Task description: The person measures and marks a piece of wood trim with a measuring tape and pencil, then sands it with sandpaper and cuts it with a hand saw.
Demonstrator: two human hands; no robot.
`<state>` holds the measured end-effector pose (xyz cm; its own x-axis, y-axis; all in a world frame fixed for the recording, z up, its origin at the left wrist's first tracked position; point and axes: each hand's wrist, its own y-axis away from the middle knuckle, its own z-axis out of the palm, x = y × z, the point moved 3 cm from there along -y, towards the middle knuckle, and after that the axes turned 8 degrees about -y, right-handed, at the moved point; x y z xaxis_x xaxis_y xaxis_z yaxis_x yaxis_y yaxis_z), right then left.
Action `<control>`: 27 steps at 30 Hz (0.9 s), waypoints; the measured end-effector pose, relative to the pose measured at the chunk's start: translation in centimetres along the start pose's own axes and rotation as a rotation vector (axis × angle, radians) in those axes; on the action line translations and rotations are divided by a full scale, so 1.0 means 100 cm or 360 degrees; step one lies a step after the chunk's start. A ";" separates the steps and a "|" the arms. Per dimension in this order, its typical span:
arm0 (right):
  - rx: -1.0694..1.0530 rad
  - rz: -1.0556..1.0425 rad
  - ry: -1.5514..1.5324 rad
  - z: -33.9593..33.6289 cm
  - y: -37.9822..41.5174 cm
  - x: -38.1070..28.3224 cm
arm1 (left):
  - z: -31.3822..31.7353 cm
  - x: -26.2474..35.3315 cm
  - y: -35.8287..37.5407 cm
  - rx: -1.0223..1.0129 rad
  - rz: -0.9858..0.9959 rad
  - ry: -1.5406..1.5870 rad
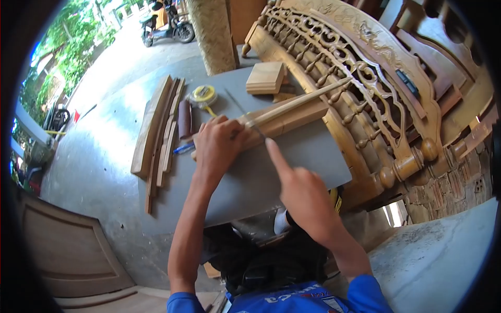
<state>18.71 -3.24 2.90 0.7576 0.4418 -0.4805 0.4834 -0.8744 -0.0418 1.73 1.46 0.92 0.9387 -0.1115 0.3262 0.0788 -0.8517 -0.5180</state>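
Observation:
A long, pale wooden strip (302, 107) lies on a thicker wooden block (292, 121) on the grey tabletop (297, 154). My left hand (216, 143) is closed over the strip's near end, fingers curled round it. Across the strip, just right of that hand, runs a thin, dark, file-like tool (239, 103), slanting away to the upper left. My right hand (302, 193) grips the tool's near end, with its index finger stretched along it. The handle is hidden inside that hand.
Left of my hands lie several wooden strips (154, 128), yellow tape (203, 95), a brown cylinder (185, 119) and a blue pen (182, 148). Square wooden blocks (265, 78) stand behind. A carved wooden frame (360, 78) borders the table's right side; a pillar (211, 36) rises beyond.

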 end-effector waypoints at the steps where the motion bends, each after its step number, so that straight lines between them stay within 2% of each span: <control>1: 0.0133 -0.0099 -0.0035 0.006 -0.025 0.000 | 0.002 -0.002 0.000 0.0060 0.0065 0.0038; 2: 0.0249 -0.0186 -0.0076 0.018 -0.044 0.003 | 0.002 -0.003 0.000 0.0055 0.0071 0.0027; 5: 0.0258 -0.0217 -0.0066 0.019 -0.064 0.004 | 0.004 -0.003 0.001 0.0057 0.0044 0.0040; 10: 0.0044 -0.0044 -0.0068 0.000 0.033 0.026 | 0.003 -0.002 0.002 0.0125 0.0056 0.0044; 13: -0.0010 0.0068 -0.0063 -0.009 0.052 0.026 | -0.001 0.000 0.001 0.0097 0.0111 0.0039; 16: 0.0018 -0.0068 -0.0082 0.003 -0.007 0.014 | -0.001 0.000 0.001 0.0052 0.0061 0.0064; 18: 0.0290 -0.0236 -0.0029 0.025 -0.057 0.005 | 0.001 -0.003 0.001 0.0063 0.0072 0.0029; 20: 0.0195 -0.0203 -0.0061 0.018 -0.059 0.008 | 0.002 -0.003 0.000 0.0083 0.0067 0.0014; 23: 0.0019 -0.0105 -0.0085 0.001 -0.008 0.023 | 0.001 -0.002 0.002 0.0084 0.0049 0.0039; 25: 0.0139 -0.0197 -0.0055 -0.007 0.042 0.033 | 0.000 -0.002 0.001 0.0083 0.0037 0.0066; 27: 0.0015 -0.0068 -0.0070 -0.008 0.028 0.028 | -0.002 -0.003 0.002 0.0077 0.0045 0.0076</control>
<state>22.57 -4.32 2.16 0.7161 0.4699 -0.5162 0.5108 -0.8567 -0.0713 1.39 1.20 0.90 0.9238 -0.1607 0.3476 0.0695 -0.8223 -0.5648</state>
